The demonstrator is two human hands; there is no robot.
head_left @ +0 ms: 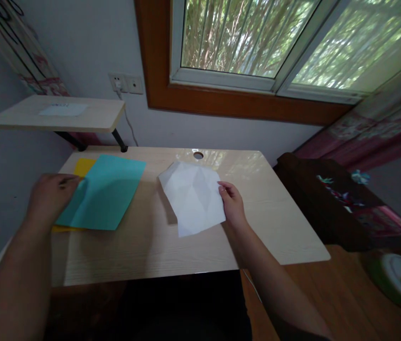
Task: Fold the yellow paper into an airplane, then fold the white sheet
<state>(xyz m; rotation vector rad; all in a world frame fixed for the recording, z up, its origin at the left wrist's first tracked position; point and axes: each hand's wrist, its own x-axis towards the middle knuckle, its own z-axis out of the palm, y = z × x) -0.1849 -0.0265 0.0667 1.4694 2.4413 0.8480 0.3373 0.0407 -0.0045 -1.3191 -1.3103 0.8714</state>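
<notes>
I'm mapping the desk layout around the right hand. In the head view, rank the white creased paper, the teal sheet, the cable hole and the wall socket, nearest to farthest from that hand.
From the right hand:
1. white creased paper, touching it, just left.
2. cable hole, behind, mid-desk.
3. teal sheet, far left, under the left hand.
4. wall socket, up on the wall.

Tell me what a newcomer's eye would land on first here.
First the creased white paper at the middle of the desk, its right edge pinched by the right hand. Then the teal sheet to its left, lying over a yellow sheet, with the left hand on its left edge.
</notes>
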